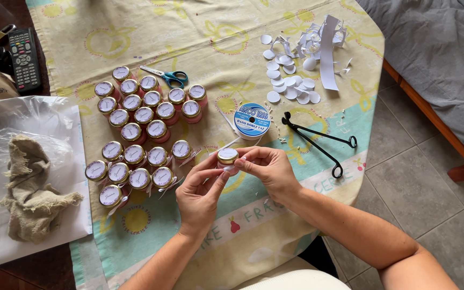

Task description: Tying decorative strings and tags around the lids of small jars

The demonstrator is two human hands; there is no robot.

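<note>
Both my hands meet over a small jar with a gold lid (227, 156), held just above the table. My left hand (201, 189) pinches it from below and the left, with a thin white ribbon between the fingers. My right hand (269, 168) grips it from the right side, fingertips on the lid's edge. A white ribbon spool with a blue label (252, 121) stands just behind the jar. To the left stand several matching small jars with round labelled lids (138, 135), some tied with white ribbon.
Black long-handled wick trimmers (318, 142) lie right of the spool. Teal-handled scissors (168, 77) sit behind the jars. Cut white paper circles and scraps (296, 64) lie far right. A burlap piece (30, 188) on clear plastic lies left, a remote control (23, 58) far left. The table edge drops to a tiled floor on the right.
</note>
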